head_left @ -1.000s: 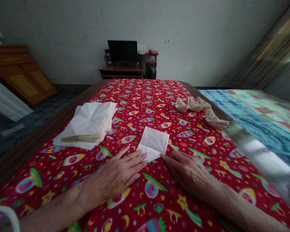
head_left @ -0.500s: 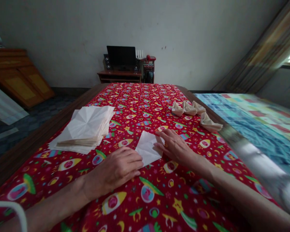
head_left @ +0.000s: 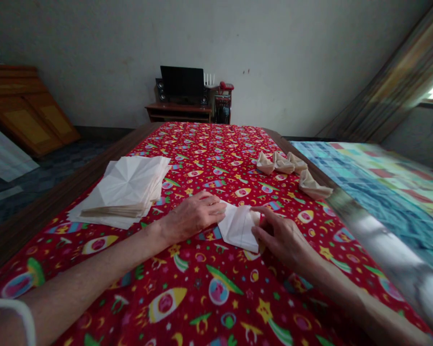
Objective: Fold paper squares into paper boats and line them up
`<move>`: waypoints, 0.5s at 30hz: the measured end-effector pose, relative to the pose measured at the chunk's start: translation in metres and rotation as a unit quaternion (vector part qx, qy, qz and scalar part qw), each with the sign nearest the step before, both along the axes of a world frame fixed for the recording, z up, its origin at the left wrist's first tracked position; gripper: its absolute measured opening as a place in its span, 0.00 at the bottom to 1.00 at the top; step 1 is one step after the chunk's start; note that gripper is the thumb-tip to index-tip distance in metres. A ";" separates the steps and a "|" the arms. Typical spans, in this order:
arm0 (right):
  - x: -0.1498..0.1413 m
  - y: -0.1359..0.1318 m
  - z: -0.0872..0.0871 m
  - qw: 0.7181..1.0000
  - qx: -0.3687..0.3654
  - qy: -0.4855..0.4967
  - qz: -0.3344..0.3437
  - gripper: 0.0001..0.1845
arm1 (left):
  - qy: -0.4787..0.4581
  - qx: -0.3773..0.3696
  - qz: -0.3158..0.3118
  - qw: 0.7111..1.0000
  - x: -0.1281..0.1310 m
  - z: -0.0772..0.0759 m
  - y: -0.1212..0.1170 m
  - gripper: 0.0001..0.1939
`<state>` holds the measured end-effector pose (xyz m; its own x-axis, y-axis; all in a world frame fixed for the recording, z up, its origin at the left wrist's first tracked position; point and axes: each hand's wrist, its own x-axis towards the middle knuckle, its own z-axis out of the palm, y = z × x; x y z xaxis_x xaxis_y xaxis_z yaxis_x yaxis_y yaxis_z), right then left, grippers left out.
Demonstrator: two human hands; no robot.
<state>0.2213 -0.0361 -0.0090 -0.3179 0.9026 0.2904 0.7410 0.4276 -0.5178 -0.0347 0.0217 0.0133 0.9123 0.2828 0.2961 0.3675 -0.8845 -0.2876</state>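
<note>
A white sheet of folded paper (head_left: 238,228) lies on the red patterned tablecloth, with creases and a flap partly lifted at its right side. My left hand (head_left: 198,211) rests at the paper's left corner, its fingers together and holding that corner down. At the right edge, my right hand (head_left: 283,235) has thumb and fingers closed on the flap. The tips of the left fingers are partly hidden from view.
Left of my hands is a stack of creased white paper sheets (head_left: 124,185). Several folded paper boats (head_left: 312,185) stand near the table's right edge. A white curved tube (head_left: 23,310) shows at bottom left. Beyond the table stands a monitor (head_left: 182,81); a bed (head_left: 375,178) lies to the right.
The paper has shifted right and turned, and its right side now lifts. My left hand has moved up and right along with it; my right hand has moved right and lower, its fingers drawn together.
</note>
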 end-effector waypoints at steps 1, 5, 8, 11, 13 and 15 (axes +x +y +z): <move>0.000 -0.007 0.002 1.000 0.016 -0.019 0.001 0.16 | -0.002 -0.006 0.004 1.000 0.002 -0.001 0.000 0.10; -0.002 -0.024 0.012 0.975 0.175 -0.135 0.022 0.15 | -0.045 -0.090 0.017 0.995 0.004 -0.008 -0.014 0.12; -0.006 -0.024 0.013 0.950 0.199 -0.197 0.137 0.19 | -0.073 -0.162 0.022 0.984 0.002 -0.013 -0.028 0.14; -0.008 -0.020 0.011 0.944 0.157 -0.206 0.205 0.15 | -0.074 -0.208 0.045 0.974 -0.001 -0.016 -0.037 0.16; -0.009 -0.019 0.010 0.946 0.146 -0.203 0.209 0.13 | -0.063 -0.225 0.062 0.970 -0.001 -0.016 -0.039 0.19; -0.009 -0.020 0.011 0.945 0.159 -0.203 0.203 0.14 | -0.055 -0.231 0.075 0.968 -0.001 -0.017 -0.040 0.21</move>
<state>0.2123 -0.0559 0.0018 -0.7620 0.5704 0.3067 0.5927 0.8050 -0.0246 -0.0357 -0.0181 -0.0037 0.8209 0.5350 0.1996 0.5073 -0.8438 0.1753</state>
